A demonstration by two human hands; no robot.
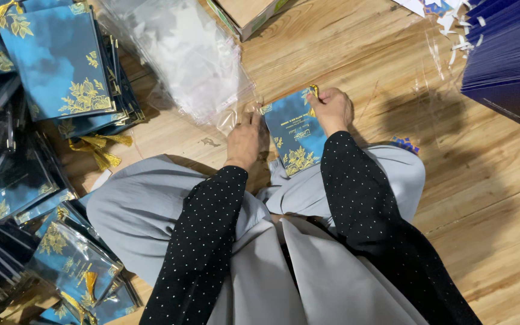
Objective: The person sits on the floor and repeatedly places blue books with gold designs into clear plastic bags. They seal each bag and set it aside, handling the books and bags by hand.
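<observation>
A blue card (295,137) with gold flowers and gold lettering lies on the wooden floor in front of my crossed legs. My right hand (332,108) grips its top right corner, where a gold tassel sits. My left hand (245,139) pinches the edge of a clear plastic sleeve (236,117) beside the card's left edge. Both arms wear black sleeves with white dots.
A pile of clear plastic sleeves (182,51) lies at the top centre. Stacks of blue gold-flowered cards (61,66) fill the left side, some bagged (70,265). Dark blue sheets (510,57) are stacked at the top right. A cardboard box (245,13) stands at the top.
</observation>
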